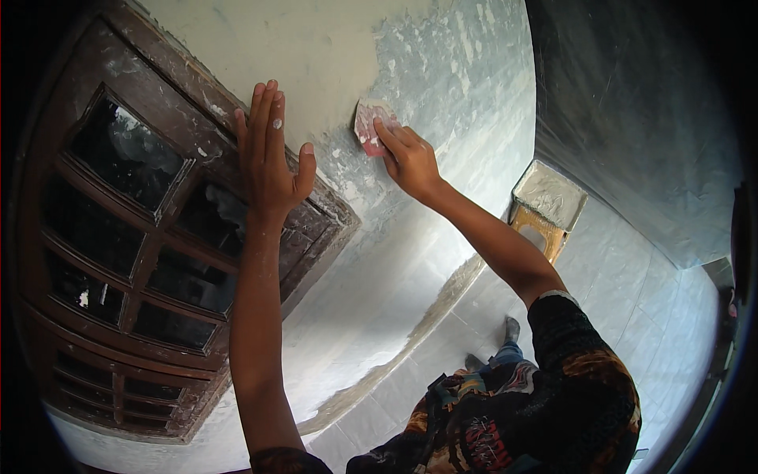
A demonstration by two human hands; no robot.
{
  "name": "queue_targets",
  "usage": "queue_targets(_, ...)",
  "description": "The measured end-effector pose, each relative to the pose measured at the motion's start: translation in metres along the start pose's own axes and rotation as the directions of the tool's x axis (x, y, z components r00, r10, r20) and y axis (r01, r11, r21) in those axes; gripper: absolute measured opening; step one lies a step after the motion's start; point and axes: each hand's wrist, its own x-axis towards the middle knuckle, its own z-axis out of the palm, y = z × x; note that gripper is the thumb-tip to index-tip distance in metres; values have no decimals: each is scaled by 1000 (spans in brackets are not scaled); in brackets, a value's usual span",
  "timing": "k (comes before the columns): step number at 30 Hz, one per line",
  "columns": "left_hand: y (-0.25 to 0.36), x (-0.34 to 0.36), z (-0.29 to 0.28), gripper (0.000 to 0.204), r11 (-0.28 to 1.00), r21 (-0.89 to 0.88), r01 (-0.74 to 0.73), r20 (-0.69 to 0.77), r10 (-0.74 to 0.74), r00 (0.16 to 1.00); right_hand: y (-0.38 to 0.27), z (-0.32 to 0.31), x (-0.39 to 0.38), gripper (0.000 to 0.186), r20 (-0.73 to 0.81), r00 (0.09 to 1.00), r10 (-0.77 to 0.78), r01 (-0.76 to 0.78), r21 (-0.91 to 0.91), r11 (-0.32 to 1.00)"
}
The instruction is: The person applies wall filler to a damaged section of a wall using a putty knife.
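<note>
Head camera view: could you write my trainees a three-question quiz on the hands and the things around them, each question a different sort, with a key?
1. Multiple choice: what does the right hand hold?
A) a paint roller
B) a flat scraper
C) a hammer

2. True or false: the left hand is closed into a fist.

3. Fill in the blank: the brown wooden frame with dark glass panes lies toward the ____ side of the picture.

Key:
1. B; the flat scraper is pinkish and smeared with a pale coating.
2. False; its fingers are stretched out straight.
3. left
</note>
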Motion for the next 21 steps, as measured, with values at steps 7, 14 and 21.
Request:
queue_targets(7, 1, -5, 6, 68, 1000, -15, 11, 13, -11, 1000, 10, -19, 80, 60, -161, 984, 80, -80, 5, 997)
queue_targets(14, -1, -5, -1, 69, 1000, -5, 13, 21, -12, 1000, -10, 5, 9, 68, -5, 1000, 18, -18, 33, 999)
queue_targets(21, -3, -3, -4, 71, 1000, 9, 23, -4, -23, 1000, -9, -22, 68, 59, -107, 989, 101, -96, 51, 994)
